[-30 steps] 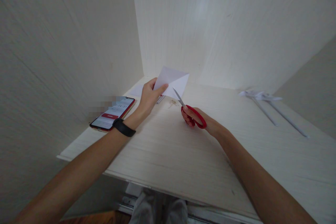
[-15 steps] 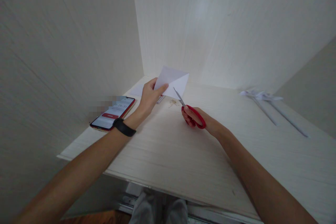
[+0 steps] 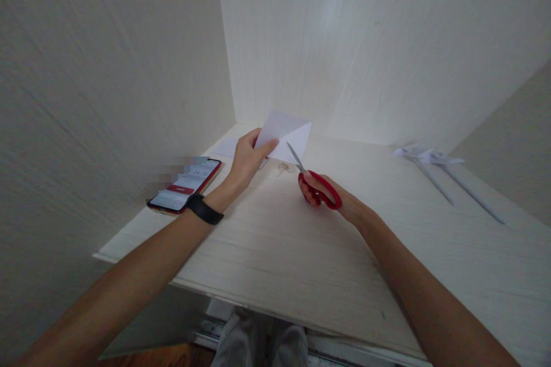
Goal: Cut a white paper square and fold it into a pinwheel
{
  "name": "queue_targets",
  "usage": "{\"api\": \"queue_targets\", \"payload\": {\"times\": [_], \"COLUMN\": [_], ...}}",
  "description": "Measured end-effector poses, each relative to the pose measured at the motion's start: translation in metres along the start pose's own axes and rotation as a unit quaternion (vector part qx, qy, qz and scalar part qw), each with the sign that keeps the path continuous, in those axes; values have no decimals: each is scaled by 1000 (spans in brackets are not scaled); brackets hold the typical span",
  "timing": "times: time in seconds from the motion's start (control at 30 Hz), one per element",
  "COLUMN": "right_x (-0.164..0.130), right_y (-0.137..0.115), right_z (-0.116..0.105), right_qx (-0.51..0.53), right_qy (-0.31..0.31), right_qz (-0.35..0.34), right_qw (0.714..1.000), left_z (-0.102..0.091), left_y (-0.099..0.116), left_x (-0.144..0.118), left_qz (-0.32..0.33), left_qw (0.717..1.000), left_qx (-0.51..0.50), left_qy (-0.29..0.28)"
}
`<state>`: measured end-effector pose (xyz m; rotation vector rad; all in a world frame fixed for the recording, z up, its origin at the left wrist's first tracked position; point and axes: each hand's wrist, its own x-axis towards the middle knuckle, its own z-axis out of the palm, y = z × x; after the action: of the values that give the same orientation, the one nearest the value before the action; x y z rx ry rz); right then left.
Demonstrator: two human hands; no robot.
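Blurred patch beside phone [image 3: 186,185], scissors [image 3: 316,184] blade tips hidden behind paper [image 3: 287,132]

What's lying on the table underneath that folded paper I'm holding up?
Under the folded paper, held up by the left hand, a small tan scrap lies on the table. A flat white sheet shows beside the hand; anything behind the paper is hidden.

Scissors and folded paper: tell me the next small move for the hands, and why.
Probably close the scissors along the paper's lower edge. The right hand has them by the red handles, blade tips at the folded white paper. The left hand pinches that paper up off the table, so it looks steady enough to cut.
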<state>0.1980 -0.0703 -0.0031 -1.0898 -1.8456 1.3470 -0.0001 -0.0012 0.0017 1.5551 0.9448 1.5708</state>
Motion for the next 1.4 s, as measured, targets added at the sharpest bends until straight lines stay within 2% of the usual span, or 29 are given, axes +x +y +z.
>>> {"api": "queue_targets", "payload": {"times": [1.4], "right_x": [-2], "right_y": [-5], "right_z": [2], "right_qx": [-28], "right_qy": [16], "right_qz": [0], "right_qw": [999], "left_z": [1], "left_y": [2], "left_x": [0], "left_qz": [-8], "left_qw": [1000], "left_qx": [-3], "left_qy": [2]}}
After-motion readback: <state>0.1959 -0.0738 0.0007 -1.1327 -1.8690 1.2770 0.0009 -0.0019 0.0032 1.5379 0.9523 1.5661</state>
